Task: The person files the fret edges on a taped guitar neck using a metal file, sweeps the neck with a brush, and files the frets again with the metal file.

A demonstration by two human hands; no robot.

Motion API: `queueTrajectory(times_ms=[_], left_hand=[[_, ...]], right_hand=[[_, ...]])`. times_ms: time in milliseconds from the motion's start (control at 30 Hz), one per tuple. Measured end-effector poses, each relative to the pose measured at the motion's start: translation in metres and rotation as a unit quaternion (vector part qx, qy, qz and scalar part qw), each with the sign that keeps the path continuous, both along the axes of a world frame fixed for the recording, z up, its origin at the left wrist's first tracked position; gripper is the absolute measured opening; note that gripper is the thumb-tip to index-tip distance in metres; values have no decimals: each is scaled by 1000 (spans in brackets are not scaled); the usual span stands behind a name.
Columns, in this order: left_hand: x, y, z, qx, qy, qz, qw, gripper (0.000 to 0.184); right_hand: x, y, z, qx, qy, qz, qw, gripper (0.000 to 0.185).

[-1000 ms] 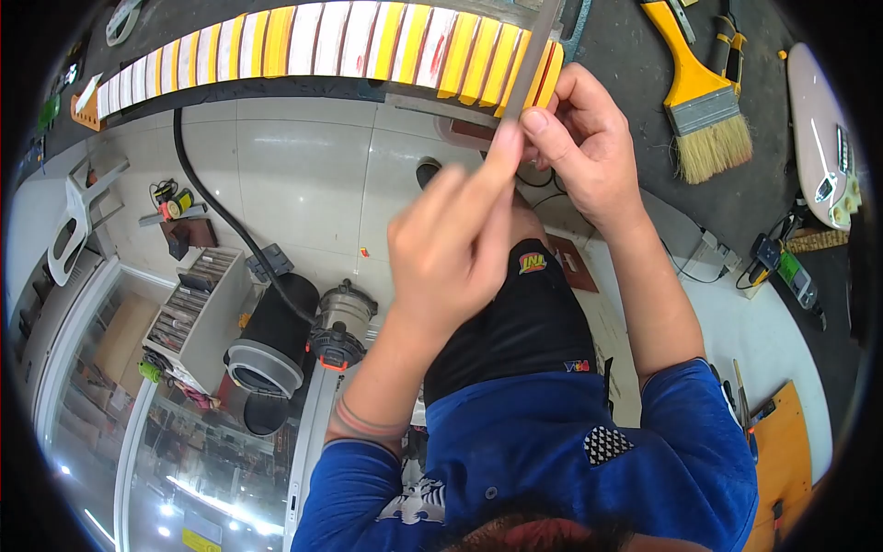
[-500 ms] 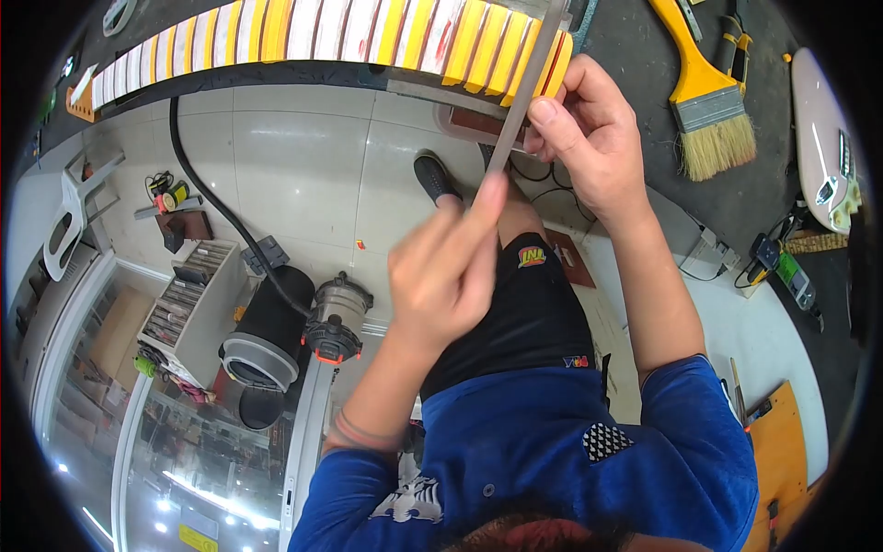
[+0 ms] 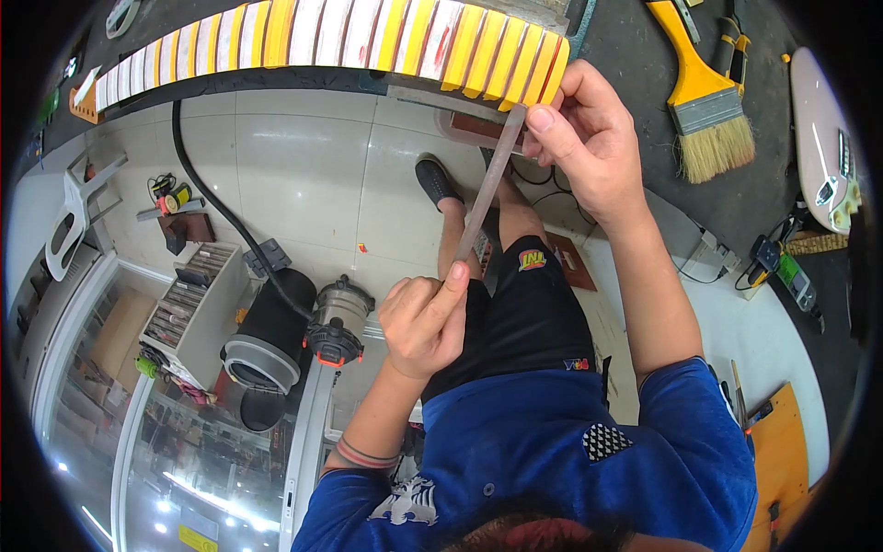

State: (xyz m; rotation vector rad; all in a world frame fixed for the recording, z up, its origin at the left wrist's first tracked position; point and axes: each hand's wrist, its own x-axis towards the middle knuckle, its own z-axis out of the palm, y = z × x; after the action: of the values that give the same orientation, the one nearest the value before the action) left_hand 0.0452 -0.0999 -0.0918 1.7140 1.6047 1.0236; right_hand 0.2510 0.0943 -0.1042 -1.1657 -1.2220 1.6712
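One grey bar [image 3: 492, 184], near end hidden, clamped in left hand [image 3: 420, 320]; right hand [image 3: 593, 143] pinches yellow block [image 3: 553, 77].

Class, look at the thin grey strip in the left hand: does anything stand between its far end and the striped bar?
Nothing visible does. The grey strip runs from the left hand to the near edge of the striped bar. The right hand is close beside its far end, not between them.

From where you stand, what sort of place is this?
Probably a workshop: a wide brush on the bench, a row of yellow and white strips, and a slim bar in the left hand.
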Motion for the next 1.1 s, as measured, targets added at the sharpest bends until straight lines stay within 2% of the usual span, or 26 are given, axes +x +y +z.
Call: queueTrajectory(times_ms=[133,233,400,500,567,633,700,833,900,1033,1100], left_hand=[[-1,8,9,-11,21,-23,999,60],[15,41,11,3,63,19,998,60],[44,144,8,45,-11,33,998,63],[25,92,4,20,17,9,1000,63],[8,38,7,8,33,-13,999,55],[1,22,13,-10,20,-19,1000,56],[8,32,12,-9,3,2,1000,57],[34,129,3,41,-40,13,998,55],[36,138,3,37,-63,15,997,54],[6,38,9,-16,-37,-8,999,58],[2,22,12,-37,-31,-15,999,58]], right_hand=[[1,0,2,-23,-9,0,1000,19],[-1,0,1,-10,-8,-11,1000,19],[-4,-1,7,-34,11,-21,999,19],[-4,-1,3,-23,2,-20,1000,18],[-2,-1,1,-13,-20,-10,1000,18],[0,-1,-1,2,-31,-9,999,18],[-2,-2,-2,20,-29,-13,999,18],[-3,-1,5,-20,6,-19,1000,19],[-4,-1,5,-21,10,-24,999,19],[-3,0,2,0,-5,-9,1000,19],[-3,-2,0,8,-6,-10,1000,19]])
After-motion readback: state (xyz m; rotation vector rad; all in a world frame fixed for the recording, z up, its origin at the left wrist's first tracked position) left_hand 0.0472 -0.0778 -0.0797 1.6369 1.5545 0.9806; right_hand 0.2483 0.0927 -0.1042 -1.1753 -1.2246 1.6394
